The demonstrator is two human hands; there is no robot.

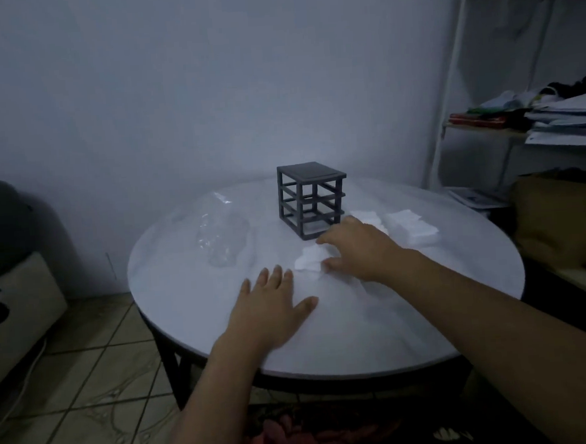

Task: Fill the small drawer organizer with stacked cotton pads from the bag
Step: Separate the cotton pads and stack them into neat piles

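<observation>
your right hand (355, 249) is pinching a cotton pad stack (309, 260) on the tabletop (393, 318), just in front of the drawer organizer (312, 198). your left hand (272, 305) is lying flat, fingers spread. spare pads (410, 228) are sitting right of the organizer, bag (224, 236) left.

We log two forearms (206, 402), both bare from wrist to frame edge. The left hand (272, 305) and right hand (358, 248) are bare as well. Low between the arms lies dark cloth (297, 434) with a reddish flower print — garment or rug, we cannot tell.
</observation>
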